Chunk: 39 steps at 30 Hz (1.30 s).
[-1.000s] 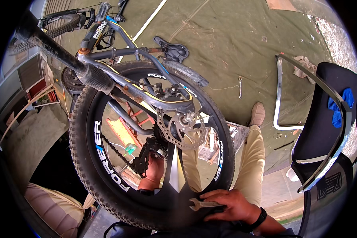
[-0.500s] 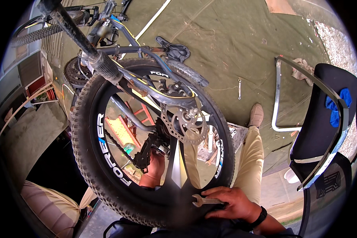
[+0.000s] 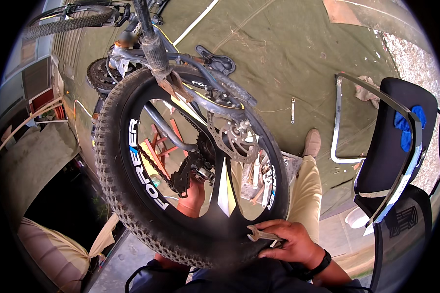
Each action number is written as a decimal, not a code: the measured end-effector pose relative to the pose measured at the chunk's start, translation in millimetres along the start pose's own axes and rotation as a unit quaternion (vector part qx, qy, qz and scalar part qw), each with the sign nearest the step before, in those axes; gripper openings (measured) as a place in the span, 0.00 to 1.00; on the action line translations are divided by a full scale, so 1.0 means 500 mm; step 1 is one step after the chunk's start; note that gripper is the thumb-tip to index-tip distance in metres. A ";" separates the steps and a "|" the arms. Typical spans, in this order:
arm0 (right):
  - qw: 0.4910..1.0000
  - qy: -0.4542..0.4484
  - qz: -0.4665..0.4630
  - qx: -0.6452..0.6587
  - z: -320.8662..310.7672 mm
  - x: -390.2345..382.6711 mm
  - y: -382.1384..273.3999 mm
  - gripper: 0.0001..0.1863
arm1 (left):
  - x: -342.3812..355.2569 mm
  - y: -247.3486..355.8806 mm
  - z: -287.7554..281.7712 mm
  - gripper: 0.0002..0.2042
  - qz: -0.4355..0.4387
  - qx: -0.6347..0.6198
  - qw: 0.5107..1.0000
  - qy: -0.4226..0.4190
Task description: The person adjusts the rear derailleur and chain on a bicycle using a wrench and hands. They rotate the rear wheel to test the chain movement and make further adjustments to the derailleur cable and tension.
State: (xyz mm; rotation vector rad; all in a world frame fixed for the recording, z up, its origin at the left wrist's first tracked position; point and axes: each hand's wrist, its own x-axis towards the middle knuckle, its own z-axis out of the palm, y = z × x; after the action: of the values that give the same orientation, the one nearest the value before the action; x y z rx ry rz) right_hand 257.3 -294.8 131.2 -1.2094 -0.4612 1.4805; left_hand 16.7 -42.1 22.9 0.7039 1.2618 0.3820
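A bicycle wheel (image 3: 149, 215) with a knobbly black tyre stands tilted in front of me. My right hand (image 3: 293, 241) is closed round an open-end wrench (image 3: 261, 235), its jaw pointing left, and lies against the tyre's near right side. My left hand (image 3: 192, 196) reaches in behind the wheel and shows through the gap between the spokes. It is up at the rear derailleur (image 3: 183, 177), which hides the fingers. At the hub sits a brake disc (image 3: 233, 140), with the grey frame (image 3: 225, 111) above it.
A metal tray of tools (image 3: 291, 166) lies beyond the wheel. On the green ground sheet are another wrench (image 3: 293, 111) and a bicycle saddle (image 3: 217, 59). At the right stands a black chair (image 3: 391, 132) with a blue cloth (image 3: 408, 128). A second bicycle wheel (image 3: 68, 22) is at the far left.
The bicycle has tipped, its upper parts swinging to the right and the wheel shifting slightly right. Both hands have shifted a little with it; the wrench remains in my right hand.
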 end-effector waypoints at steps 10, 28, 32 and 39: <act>0.990 0.084 0.009 -0.109 0.039 -0.029 -0.052 0.28 | 0.021 -0.025 0.015 0.15 0.015 -0.100 0.991 0.092; 0.959 0.261 0.031 -0.111 0.234 0.021 -0.179 0.51 | 0.013 0.040 0.037 0.25 -0.089 -0.046 0.992 -0.072; 0.941 0.257 0.071 -0.209 0.245 0.024 -0.186 0.47 | 0.007 0.033 0.012 0.21 -0.121 -0.148 0.977 -0.099; 0.927 0.270 0.089 -0.243 0.268 0.033 -0.209 0.45 | 0.031 0.013 -0.005 0.16 -0.134 -0.200 0.962 -0.126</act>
State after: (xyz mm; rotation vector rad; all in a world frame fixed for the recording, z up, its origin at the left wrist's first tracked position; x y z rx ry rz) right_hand 196.2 -204.7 262.5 -2.0263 -0.3522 1.1334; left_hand 19.6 -27.0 15.6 0.2221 0.9810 0.2997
